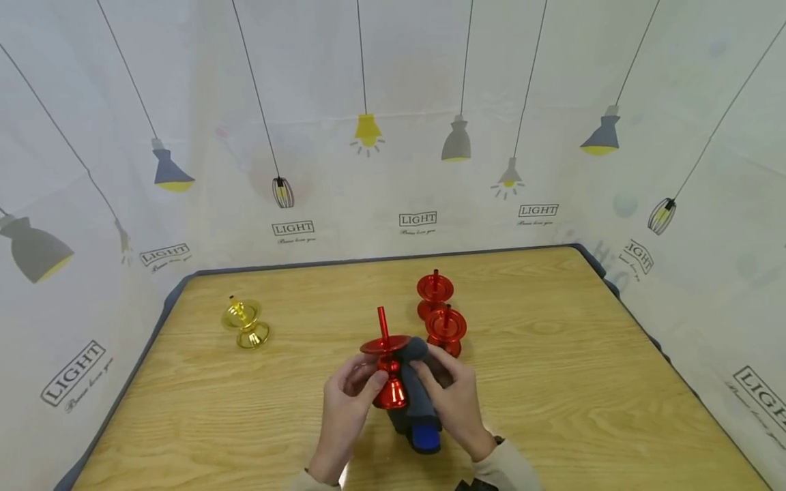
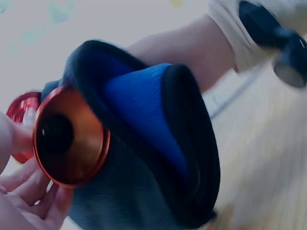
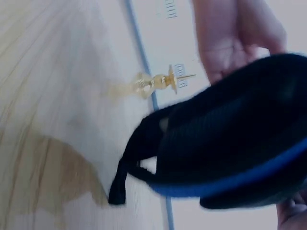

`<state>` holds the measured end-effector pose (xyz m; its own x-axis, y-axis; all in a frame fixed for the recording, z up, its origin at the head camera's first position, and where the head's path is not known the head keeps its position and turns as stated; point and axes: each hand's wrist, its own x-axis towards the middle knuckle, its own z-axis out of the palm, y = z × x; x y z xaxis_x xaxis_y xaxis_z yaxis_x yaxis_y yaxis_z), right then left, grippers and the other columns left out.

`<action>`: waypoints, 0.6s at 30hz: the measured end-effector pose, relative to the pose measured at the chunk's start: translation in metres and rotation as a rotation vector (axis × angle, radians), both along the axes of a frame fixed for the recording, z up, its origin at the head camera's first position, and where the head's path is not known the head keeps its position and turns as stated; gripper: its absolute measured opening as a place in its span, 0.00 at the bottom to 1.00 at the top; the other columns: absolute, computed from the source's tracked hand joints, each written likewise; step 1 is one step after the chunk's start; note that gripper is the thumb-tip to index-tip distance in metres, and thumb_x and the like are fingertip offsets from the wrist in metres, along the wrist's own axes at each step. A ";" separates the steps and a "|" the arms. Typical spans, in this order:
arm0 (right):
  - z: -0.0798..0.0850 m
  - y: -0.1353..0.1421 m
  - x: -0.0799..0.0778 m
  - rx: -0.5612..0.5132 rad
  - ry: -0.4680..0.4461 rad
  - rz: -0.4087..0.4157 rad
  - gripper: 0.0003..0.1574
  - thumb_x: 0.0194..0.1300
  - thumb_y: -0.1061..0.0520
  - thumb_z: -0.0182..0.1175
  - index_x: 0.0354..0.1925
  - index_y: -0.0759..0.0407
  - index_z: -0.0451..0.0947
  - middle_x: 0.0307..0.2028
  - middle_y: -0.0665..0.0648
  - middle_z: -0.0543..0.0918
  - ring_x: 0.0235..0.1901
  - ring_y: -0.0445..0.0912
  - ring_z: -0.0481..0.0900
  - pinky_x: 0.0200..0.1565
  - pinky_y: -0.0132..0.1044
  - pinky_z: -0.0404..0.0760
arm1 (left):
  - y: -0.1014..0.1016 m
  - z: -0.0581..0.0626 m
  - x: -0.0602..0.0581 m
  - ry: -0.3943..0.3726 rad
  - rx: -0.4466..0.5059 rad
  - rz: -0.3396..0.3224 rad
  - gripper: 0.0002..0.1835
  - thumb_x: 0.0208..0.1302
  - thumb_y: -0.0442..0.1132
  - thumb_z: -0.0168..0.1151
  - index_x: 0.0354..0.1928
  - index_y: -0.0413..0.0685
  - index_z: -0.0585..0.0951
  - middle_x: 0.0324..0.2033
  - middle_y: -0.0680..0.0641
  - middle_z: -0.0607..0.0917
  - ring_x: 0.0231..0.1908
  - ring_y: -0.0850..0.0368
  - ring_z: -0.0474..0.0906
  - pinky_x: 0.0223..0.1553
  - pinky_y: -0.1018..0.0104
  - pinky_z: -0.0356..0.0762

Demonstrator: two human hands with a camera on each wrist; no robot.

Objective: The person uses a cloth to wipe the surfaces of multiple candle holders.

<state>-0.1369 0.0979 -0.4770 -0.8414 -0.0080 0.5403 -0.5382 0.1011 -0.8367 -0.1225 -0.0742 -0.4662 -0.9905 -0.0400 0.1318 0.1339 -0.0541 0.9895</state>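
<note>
My left hand (image 1: 344, 409) grips a red metallic candlestick (image 1: 393, 394) by its stem, upright in the head view. Its hollow foot (image 2: 86, 143) faces the camera in the left wrist view. My right hand (image 1: 459, 402) pinches a dark blue-grey cloth piece (image 1: 419, 392) that looks like a mitt, with black trim and a bright blue lining (image 2: 139, 100). The cloth lies against the candlestick's right side and below its dish. In the right wrist view this dark cloth (image 3: 230, 139) covers much of the frame, and a black strap (image 3: 139, 143) hangs from it.
Two more red candlesticks (image 1: 435, 290) (image 1: 447, 326) stand just beyond my right hand. A gold candlestick (image 1: 245, 322) stands on the left of the wooden table (image 1: 295, 423). Behind rises a white cloth wall (image 1: 344, 191) printed with lamps.
</note>
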 end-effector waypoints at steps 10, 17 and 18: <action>0.000 -0.003 0.007 0.220 0.332 -0.168 0.25 0.55 0.72 0.72 0.53 0.64 0.83 0.43 0.62 0.88 0.41 0.52 0.89 0.48 0.24 0.82 | 0.004 0.001 0.001 0.008 -0.134 0.052 0.12 0.55 0.38 0.78 0.41 0.44 0.88 0.38 0.46 0.90 0.40 0.59 0.86 0.48 0.63 0.83; 0.007 0.004 0.011 0.161 0.148 0.038 0.22 0.62 0.67 0.70 0.55 0.60 0.82 0.46 0.61 0.88 0.43 0.43 0.88 0.43 0.31 0.86 | -0.010 -0.001 0.000 0.001 -0.104 -0.055 0.10 0.61 0.33 0.73 0.44 0.42 0.88 0.39 0.43 0.90 0.39 0.59 0.86 0.46 0.67 0.82; 0.007 0.006 0.011 0.150 0.107 0.074 0.20 0.63 0.67 0.69 0.54 0.60 0.82 0.46 0.60 0.87 0.44 0.43 0.88 0.43 0.33 0.87 | -0.012 -0.002 0.000 0.006 -0.111 -0.081 0.10 0.62 0.33 0.72 0.45 0.41 0.88 0.39 0.42 0.90 0.39 0.59 0.86 0.46 0.67 0.82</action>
